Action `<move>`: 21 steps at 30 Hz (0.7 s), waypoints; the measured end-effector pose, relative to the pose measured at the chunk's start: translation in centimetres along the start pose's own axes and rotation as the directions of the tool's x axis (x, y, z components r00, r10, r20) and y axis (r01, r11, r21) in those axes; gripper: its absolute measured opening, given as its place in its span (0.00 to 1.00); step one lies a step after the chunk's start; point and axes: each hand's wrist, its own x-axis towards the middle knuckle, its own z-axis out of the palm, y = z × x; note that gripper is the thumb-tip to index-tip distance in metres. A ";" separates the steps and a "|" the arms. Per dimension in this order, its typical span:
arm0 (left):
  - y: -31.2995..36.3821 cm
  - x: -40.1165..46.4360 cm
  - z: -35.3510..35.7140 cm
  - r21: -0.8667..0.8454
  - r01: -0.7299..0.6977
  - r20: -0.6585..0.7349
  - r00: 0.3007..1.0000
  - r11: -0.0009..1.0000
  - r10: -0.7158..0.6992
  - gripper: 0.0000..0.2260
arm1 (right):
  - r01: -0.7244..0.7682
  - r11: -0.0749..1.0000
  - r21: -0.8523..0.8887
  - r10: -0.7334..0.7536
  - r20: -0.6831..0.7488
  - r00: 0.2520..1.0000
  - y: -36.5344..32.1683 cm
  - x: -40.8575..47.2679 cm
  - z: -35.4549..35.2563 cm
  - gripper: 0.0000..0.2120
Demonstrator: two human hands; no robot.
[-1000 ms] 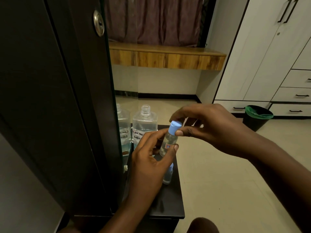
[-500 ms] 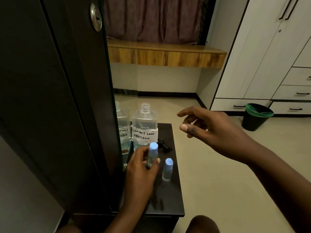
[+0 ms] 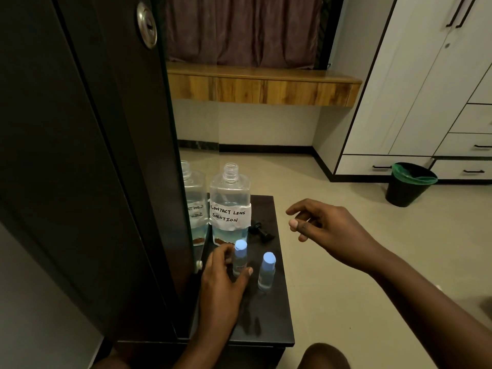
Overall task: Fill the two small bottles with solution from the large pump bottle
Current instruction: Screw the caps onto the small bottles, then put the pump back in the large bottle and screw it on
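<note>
The room is dim. The dark tabletop [image 3: 269, 315] shines a little. Straight lines bend near the edges.

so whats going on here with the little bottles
A person's left hand holds one capped small bottle upright on the dark table. A second capped small bottle stands just right of it. The right hand hovers empty. The large bottle, labelled contact lens solution, stands open behind them, a black pump lying beside it.

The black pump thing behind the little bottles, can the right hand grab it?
Probably yes. The right hand hovers open beside the black pump, with nothing between them.
</note>
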 end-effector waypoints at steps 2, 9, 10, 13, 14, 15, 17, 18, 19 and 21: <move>0.9 -0.6 -0.4 0.005 -0.025 -0.062 0.998 1.000 0.026 0.26 | -0.008 1.000 0.005 0.008 0.007 1.000 0.3 0.2 0.3 0.12; 9.5 1.2 -2.3 -0.083 -0.322 -0.223 0.928 0.943 0.297 0.26 | -0.049 0.997 0.061 0.051 -0.026 0.998 1.8 1.3 0.9 0.09; 10.6 2.5 -2.4 -0.065 -0.291 -0.220 0.937 0.955 0.270 0.29 | -0.057 0.996 0.064 0.060 -0.034 0.998 2.2 1.6 1.1 0.09; 12.4 6.7 -2.2 0.093 -0.168 -0.187 0.965 0.981 0.183 0.40 | -0.076 0.997 0.025 0.078 -0.068 0.995 3.6 2.5 1.9 0.11; 12.7 7.7 -2.1 0.148 -0.142 -0.163 0.973 0.979 0.166 0.42 | -0.081 0.997 0.009 0.081 -0.079 0.994 4.0 2.8 2.3 0.11; 12.7 8.4 -1.9 0.195 -0.117 -0.137 0.980 0.974 0.145 0.42 | -0.087 0.996 -0.004 0.086 -0.086 0.993 4.4 3.1 2.7 0.12; 12.5 9.0 -1.6 0.279 -0.067 -0.101 0.990 0.958 0.098 0.39 | -0.089 0.995 -0.034 0.086 -0.091 0.992 5.1 3.7 3.5 0.13; 12.3 9.2 -1.4 0.318 -0.054 -0.107 0.990 0.946 0.093 0.36 | -0.084 0.995 -0.052 0.079 -0.089 0.993 5.4 4.0 4.0 0.13; 12.0 9.3 -1.2 0.354 -0.053 -0.127 0.986 0.934 0.104 0.33 | -0.075 0.995 -0.072 0.069 -0.084 0.994 5.6 4.4 4.6 0.14; 11.8 9.4 -0.9 0.415 -0.056 -0.167 0.977 0.908 0.136 0.30 | -0.061 0.991 -0.120 0.054 -0.065 0.996 6.1 5.2 5.8 0.16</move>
